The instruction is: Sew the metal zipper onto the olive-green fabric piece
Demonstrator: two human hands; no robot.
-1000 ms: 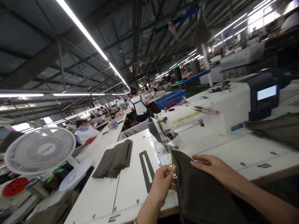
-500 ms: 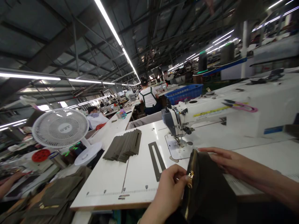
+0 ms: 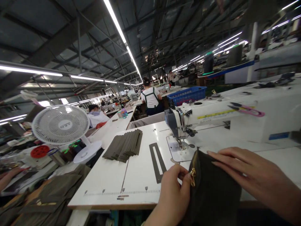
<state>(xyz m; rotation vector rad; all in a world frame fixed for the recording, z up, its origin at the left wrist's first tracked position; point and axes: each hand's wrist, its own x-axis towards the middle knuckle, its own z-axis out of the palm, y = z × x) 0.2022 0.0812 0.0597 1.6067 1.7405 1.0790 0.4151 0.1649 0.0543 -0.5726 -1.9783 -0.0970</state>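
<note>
Both hands are on the dark bag (image 3: 211, 191) just in front of the sewing machine (image 3: 181, 125). My left hand (image 3: 174, 194) fingers have stayed pinched on the gold zipper pull (image 3: 192, 176); right hand (image 3: 254, 179) has slid flatter, fingers spread apart, so it's lining up.

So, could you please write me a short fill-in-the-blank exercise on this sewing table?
1. The left hand pinches a gold ____ on the dark fabric piece.
2. The right hand lies ____ on that fabric.
3. The pink-handled scissors rest atop the white sewing ____.
Missing words: zipper; flat; machine
</note>
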